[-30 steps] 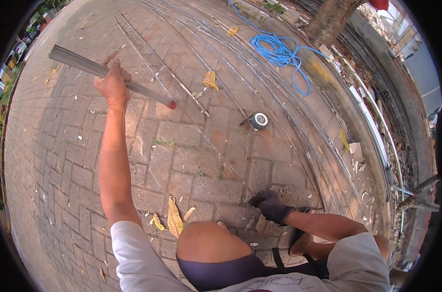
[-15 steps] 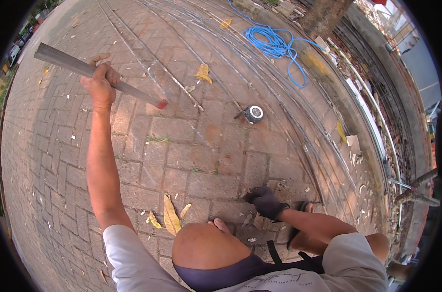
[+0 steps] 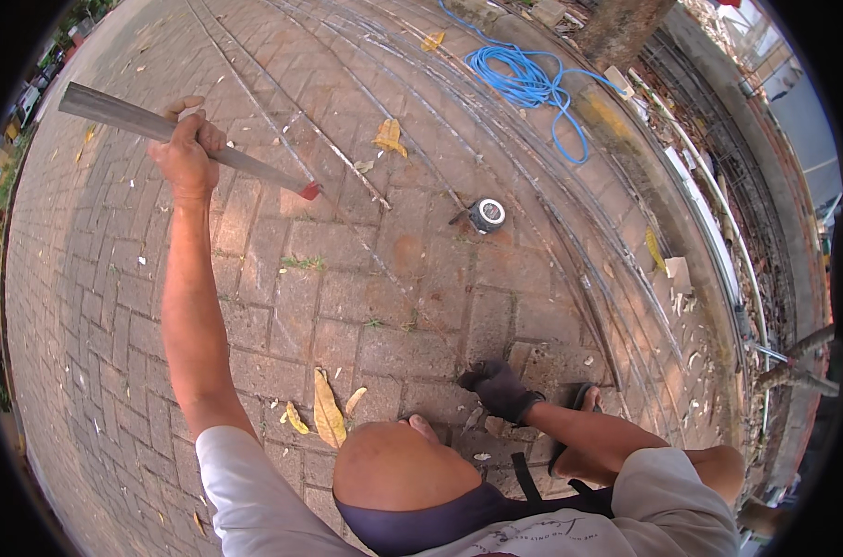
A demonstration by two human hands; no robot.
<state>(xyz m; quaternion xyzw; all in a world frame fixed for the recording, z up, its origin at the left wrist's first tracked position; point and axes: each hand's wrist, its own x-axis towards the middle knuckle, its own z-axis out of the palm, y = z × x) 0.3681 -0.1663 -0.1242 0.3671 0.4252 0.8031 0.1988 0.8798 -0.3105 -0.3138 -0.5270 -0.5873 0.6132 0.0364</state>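
My bare left hand (image 3: 186,160) is wrapped around a long grey bar (image 3: 115,110) with a red end, holding it at a slant over the paving at the upper left. The red end is close to the tip of a thin metal rod (image 3: 264,121) on the ground. My right hand (image 3: 500,388), in a dark glove, is low over the bricks in front of my foot. Its fingers are curled, and whatever is inside them is hidden. Ahead of it lies a round black-and-white tape measure (image 3: 486,215), beside another rod's end.
Several long thin rods (image 3: 533,209) run across the brick paving (image 3: 254,306). A coil of blue hose or cord (image 3: 519,76) lies near the kerb at the upper right, below a tree trunk (image 3: 621,32). Yellow leaves (image 3: 328,410) lie by my knee. White pipes (image 3: 705,218) line the right side.
The grey bar has shifted slightly left at its far end, still in my left hand. My gloved right hand has moved a little to the left. The rest stays nearly the same.
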